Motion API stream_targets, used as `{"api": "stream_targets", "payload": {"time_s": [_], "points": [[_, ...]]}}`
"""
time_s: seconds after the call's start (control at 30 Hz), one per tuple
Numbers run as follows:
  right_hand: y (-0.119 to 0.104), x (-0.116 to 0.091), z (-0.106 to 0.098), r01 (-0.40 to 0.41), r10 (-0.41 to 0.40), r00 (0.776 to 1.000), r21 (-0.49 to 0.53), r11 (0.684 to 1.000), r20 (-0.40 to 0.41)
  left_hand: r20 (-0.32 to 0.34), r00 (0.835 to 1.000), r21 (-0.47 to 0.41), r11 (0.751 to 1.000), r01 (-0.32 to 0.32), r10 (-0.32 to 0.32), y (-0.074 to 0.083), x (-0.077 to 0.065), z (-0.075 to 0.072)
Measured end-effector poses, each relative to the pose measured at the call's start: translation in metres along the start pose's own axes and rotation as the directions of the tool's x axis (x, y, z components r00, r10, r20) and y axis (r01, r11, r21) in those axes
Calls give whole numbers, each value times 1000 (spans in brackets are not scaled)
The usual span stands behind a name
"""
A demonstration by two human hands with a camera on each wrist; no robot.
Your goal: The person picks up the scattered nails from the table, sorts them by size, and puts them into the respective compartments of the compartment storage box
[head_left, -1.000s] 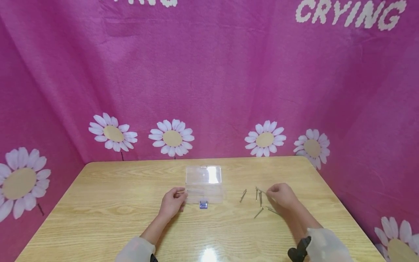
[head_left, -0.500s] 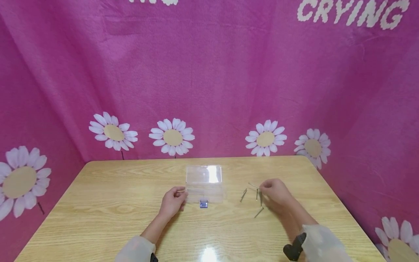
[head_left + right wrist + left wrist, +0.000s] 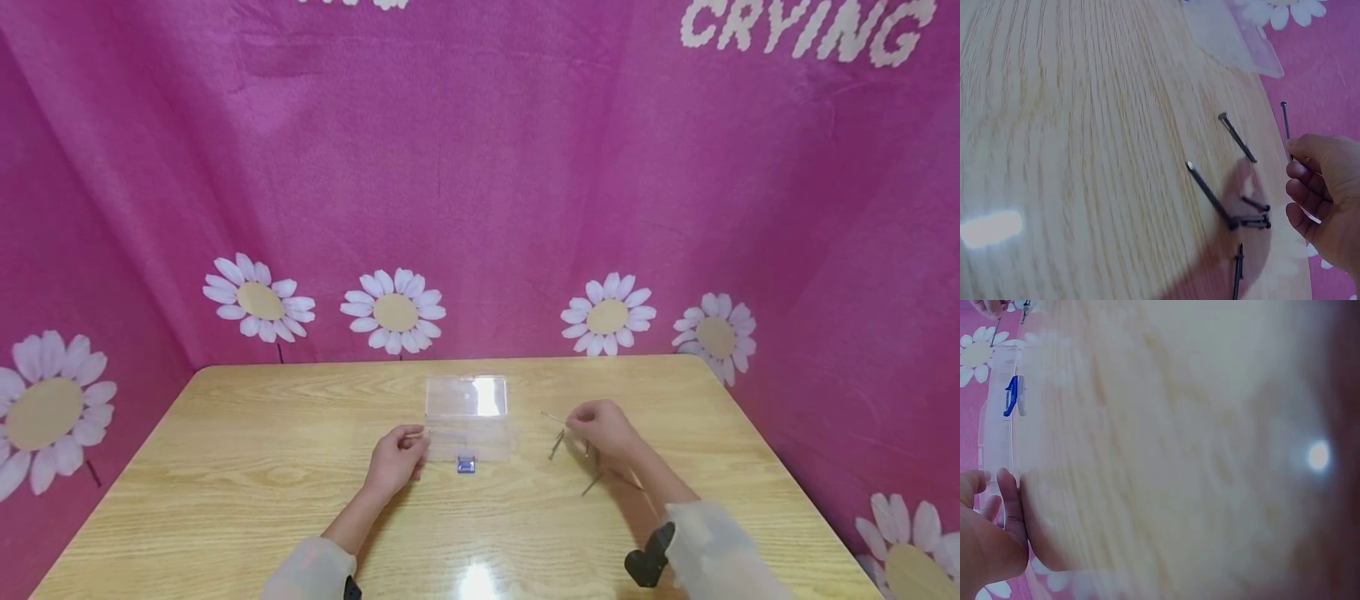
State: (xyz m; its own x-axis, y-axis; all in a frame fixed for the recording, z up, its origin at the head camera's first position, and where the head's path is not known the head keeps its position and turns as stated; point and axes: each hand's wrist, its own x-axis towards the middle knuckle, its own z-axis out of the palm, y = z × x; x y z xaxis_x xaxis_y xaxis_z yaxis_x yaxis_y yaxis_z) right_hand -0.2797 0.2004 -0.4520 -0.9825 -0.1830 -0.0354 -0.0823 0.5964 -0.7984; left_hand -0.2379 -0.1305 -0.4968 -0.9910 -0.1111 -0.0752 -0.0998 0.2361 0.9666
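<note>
Between the thumb and fingertips of my right hand [image 3: 606, 429] is a slim metal nail [image 3: 1285, 119], its head pointing away from the hand. More nails [image 3: 1211, 195] lie scattered on the table under and beside that hand, several of them partly hidden by it in the head view. A clear plastic box [image 3: 487, 442] with its lid [image 3: 447, 396] folded back stands at the centre, a blue latch [image 3: 1011, 397] on its front. My left hand [image 3: 393, 458] grips the box's left end with thumb and fingers.
The wooden table [image 3: 247, 467] ends at a pink curtain [image 3: 480, 183] printed with daisies, at the back and both sides. One pair of nails [image 3: 557, 446] lies between the box and my right hand.
My right hand has picked up a nail from the pile and carried it left toward the box. The left hand has stayed at the box.
</note>
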Motion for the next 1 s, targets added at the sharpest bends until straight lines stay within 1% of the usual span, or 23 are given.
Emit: {"api": "stream_targets", "payload": {"time_s": [0.1,0.23,0.33,0.4,0.5,0.63,0.73,0.8,1.0], "points": [[-5,1,5,5,-5,1000,6,1000,-7,0,1000,0,1000,1,-1,-1,0,0],[-12,3,11,-32,32,999,7,999,0,-2,1000,1,1000,-1,1,-2,1,0],[-17,6,14,-42,42,999,-31,999,11,-2,1000,-1,1000,-3,3,-2,1,0],[-20,8,17,-19,20,1000,-71,997,10,-3,1000,-3,1000,-4,4,-2,1,0],[-25,10,21,34,-33,999,-116,993,11,-1,1000,-2,1000,-7,7,-2,1,0],[-31,13,26,73,-70,997,-113,991,28,-2,1000,8,1000,0,0,-2,1,0],[-34,15,30,69,-66,997,-100,993,33,-4,1000,6,1000,14,-14,-2,1,0],[-36,16,34,66,-63,997,-97,993,32,-3,1000,5,1000,12,-12,-2,1,0],[-41,20,43,107,-102,994,-122,987,41,-4,1000,5,1000,3,-3,-2,1,0]]}}
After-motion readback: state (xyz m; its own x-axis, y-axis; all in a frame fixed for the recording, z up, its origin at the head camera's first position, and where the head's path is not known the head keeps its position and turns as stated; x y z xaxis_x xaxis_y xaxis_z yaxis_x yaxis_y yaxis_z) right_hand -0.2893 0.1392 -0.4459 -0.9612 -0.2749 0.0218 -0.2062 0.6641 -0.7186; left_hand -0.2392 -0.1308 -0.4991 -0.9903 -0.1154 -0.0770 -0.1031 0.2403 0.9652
